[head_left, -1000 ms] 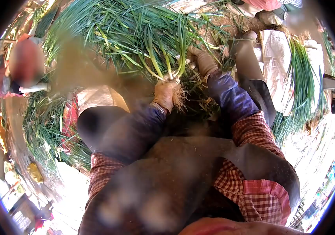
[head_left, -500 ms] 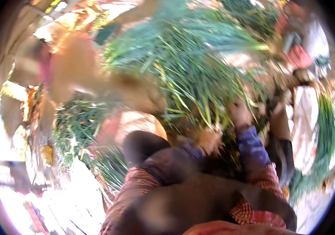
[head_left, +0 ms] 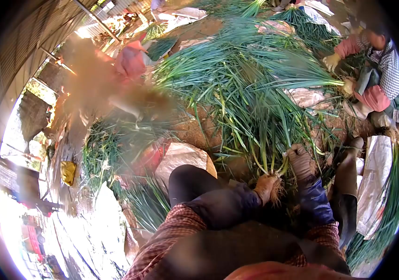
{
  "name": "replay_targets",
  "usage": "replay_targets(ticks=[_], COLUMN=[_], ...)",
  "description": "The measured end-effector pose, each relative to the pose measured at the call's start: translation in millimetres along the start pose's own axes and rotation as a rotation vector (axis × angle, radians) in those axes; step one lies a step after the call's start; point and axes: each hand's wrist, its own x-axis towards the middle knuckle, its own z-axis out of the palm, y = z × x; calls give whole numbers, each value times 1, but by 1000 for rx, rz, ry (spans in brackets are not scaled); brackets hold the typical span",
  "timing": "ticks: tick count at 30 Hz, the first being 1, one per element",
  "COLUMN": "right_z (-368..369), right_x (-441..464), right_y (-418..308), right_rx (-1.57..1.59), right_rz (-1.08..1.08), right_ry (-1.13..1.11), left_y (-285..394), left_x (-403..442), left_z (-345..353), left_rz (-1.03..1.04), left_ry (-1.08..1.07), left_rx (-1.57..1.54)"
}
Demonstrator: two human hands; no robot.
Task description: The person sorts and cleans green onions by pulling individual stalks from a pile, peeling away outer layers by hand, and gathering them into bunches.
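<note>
My left hand (head_left: 264,186) is closed around the base of a few green onions (head_left: 265,161), low between my knees. Their pale stems and leaves run up and away from me, and stringy roots (head_left: 278,192) hang out beside the fingers. Just to the right, my right hand (head_left: 302,162), in a dirty covering like a glove, has its fingers curled in beside the stems. Whatever it grips is too small to make out. Beyond both hands spreads a large heap of green onions (head_left: 241,84), its long leaves reaching toward me.
At the upper right a co-worker (head_left: 386,70) sits by the heap, a gloved hand near the onion bases. Another person in pink (head_left: 131,60) is partly blurred at the left. More onions lie along a pale sack (head_left: 374,186) at my right. A yellow object (head_left: 67,172) is at left.
The view has steadied and shifted, so the scene sits lower and further right. My left hand still grips the onion bases; my right hand stays close beside it.
</note>
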Motion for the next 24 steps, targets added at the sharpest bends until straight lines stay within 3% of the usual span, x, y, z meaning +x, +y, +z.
replay_targets(ticks=[4, 7, 9, 10, 11, 12, 13, 14, 15, 17, 18, 20, 21, 24], right_z=[1, -4, -7, -7, -8, -8, -9, -8, -8, -12, -19, -27, -26, -23], right_x=[-4, -12, -16, -21, -23, -22, -27, -33, -38, -44, -42, -44, -47, -55], right_y=[-23, -36, -40, -30, -37, -51, -61, -61, -60, -58, -78, -87, -79, -74], right_rx=[206, 314, 592, 571, 572, 384, 196, 229, 267, 243, 48, 66, 62, 78], right_rz=[107, 213, 393, 444, 465, 347, 251, 256, 274, 243, 289, 435, 385, 431], right_ry=[-84, -199, -535, -607, -600, -716, -820, -877, -924, -962, -1005, -1027, -1060, -1075], left_y=[1, 8, 20, 21, 29, 40, 23, 39, 44, 28, 27, 23, 23, 17], left_x=[5, 8, 6, -1, -7, -30, -6, -17, -30, -11, -1, -4, -3, 0], left_z=[-5, -10, -4, 8, 0, 14, -2, -8, 5, -8, -11, -6, -7, -4], left_rz=[91, -38, -39, 21, -54, 71, -4, 28, -17, -91, -162, -107, -181, -96], left_ry=[-37, -114, -121, -125, -319, -396, -340, -536, -474, -472, -483, -402, -387, -289], left_rx=[-27, -82, -139, -272, -204, -228, -344, -34, -247, -237, -125, -158, -168, -57])
